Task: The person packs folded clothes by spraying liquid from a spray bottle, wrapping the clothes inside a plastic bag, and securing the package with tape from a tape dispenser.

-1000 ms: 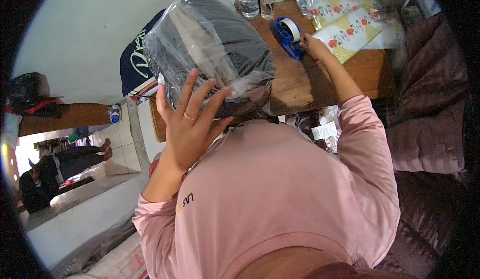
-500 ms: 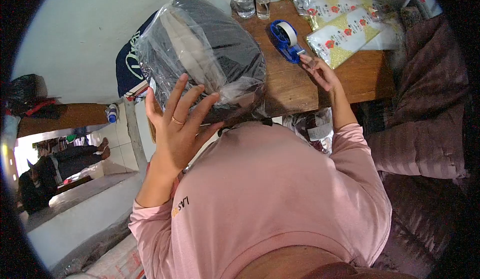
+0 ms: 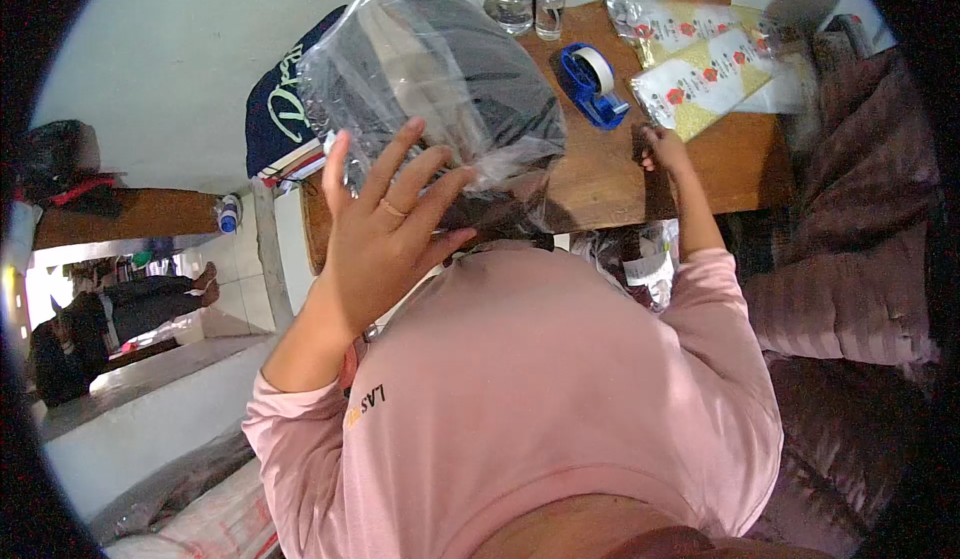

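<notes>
My left hand [image 3: 395, 194] lies with fingers spread against a clear plastic bag [image 3: 490, 69] packed with dark and cream cloth. Its palm faces the near side of the bag. My right hand [image 3: 666, 151] is over the wooden table, fingers pinched together; whatever they hold, if anything, is too small to make out. Just beyond it, up and to the left, stands a blue tape dispenser [image 3: 603, 104] with a white roll in it, apart from the fingers. Flat packets [image 3: 700, 74] with red flower prints and gold patches lie close to my right hand.
A spray bottle [image 3: 550, 4] and a clear pump bottle [image 3: 510, 4] stand at the table's back. Navy cloth [image 3: 275, 109] with cream lettering is left of the bag. Dark striped cushions [image 3: 850, 289] rise at the right. A person [image 3: 110, 329] is at the far left.
My right hand has drawn away from the tape dispenser toward me, its fingers closing together. My left hand stays spread on the bag. The whole view has shifted slightly.
</notes>
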Tool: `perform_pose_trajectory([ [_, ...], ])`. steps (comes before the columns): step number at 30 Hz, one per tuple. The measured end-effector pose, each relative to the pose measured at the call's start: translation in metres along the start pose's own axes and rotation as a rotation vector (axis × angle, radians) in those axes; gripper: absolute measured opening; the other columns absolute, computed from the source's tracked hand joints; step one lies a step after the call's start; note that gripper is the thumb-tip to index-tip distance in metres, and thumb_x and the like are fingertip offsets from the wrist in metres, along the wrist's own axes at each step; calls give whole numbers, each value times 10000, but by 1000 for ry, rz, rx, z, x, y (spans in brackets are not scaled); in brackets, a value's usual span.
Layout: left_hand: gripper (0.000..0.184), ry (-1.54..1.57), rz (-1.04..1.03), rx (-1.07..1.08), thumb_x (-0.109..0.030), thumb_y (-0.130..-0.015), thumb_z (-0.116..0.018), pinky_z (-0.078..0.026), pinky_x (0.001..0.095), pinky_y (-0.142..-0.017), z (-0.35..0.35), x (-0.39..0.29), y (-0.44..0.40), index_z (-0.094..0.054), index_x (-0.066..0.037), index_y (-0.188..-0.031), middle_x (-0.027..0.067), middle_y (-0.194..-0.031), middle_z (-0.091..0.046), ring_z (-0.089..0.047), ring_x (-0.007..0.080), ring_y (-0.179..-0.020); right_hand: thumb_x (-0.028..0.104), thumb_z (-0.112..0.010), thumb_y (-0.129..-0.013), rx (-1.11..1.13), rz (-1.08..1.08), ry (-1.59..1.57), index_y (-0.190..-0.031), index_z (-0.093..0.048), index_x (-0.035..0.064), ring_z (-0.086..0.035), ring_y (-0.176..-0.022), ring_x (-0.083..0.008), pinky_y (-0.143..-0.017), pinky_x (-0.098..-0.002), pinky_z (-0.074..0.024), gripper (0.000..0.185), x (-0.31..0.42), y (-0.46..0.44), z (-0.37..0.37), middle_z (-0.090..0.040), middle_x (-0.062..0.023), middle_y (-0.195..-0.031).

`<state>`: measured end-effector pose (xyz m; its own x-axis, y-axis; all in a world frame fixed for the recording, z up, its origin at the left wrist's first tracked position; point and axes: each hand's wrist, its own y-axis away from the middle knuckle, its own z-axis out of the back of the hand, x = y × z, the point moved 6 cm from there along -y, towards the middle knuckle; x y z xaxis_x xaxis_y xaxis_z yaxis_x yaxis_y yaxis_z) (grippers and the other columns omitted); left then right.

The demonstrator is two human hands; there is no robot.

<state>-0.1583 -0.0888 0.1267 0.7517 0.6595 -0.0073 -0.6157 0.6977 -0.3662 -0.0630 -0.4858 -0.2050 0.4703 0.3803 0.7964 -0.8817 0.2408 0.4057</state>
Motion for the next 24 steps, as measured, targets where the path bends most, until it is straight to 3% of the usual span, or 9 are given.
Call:
perform_pose_trajectory([
  [1, 510, 9, -11, 5, -327, -601, -745, -131, 528, -1022, 0, 0, 0, -600, -174, -1065, 11, -1135, -525, -412, 239, -1208, 365, -541, -870, 62, -131, -209, -842, -557, 30, -598, -549, -159, -489, -252, -498, 337, 22, 30, 3, -599, -94, -665],
  [3, 509, 22, -40, 8, -320, -596, -748, -129, 523, -1026, 1, 2, -1, -601, -162, -1057, 10, -1129, -526, -410, 239, -1211, 361, -521, -883, 72, -13, -495, -870, -521, 47, -557, -470, -139, -455, -240, -482, 314, 85, 74, 11, -578, -78, -624],
  [7, 525, 82, -137, -23, -333, -606, -751, -141, 542, -1028, -1, 7, -3, -584, -151, -1069, 25, -1142, -504, -405, 239, -1215, 359, -464, -913, 326, 310, -648, -823, -488, 64, -546, -446, -122, -424, -219, -452, 310, 207, 176, -3, -586, -68, -628],
  [13, 526, 109, -229, -60, -372, -624, -732, -154, 523, -1030, -3, 13, 1, -573, -148, -1072, 39, -1103, -497, -410, 224, -1181, 355, -435, -927, 478, 426, -337, -755, -483, 64, -555, -455, -109, -422, -215, -439, 341, 285, 266, -67, -591, -63, -624],
  [17, 510, 136, -260, -93, -371, -627, -725, -155, 503, -1030, -7, 17, 3, -573, -148, -1060, 44, -1111, -488, -407, 217, -1175, 340, -418, -937, 412, 354, -205, -744, -486, 51, -540, -433, -98, -411, -206, -426, 354, 293, 266, -86, -572, -38, -576],
  [24, 510, 184, -473, -65, -367, -675, -690, -127, 562, -1022, -1, 14, -11, -543, -34, -1032, 111, -1322, -416, -328, 273, -1269, 362, -449, -915, 215, 325, 26, -680, -485, 27, -501, -398, -91, -392, -215, -410, 410, 299, 267, -89, -520, -24, -518],
])
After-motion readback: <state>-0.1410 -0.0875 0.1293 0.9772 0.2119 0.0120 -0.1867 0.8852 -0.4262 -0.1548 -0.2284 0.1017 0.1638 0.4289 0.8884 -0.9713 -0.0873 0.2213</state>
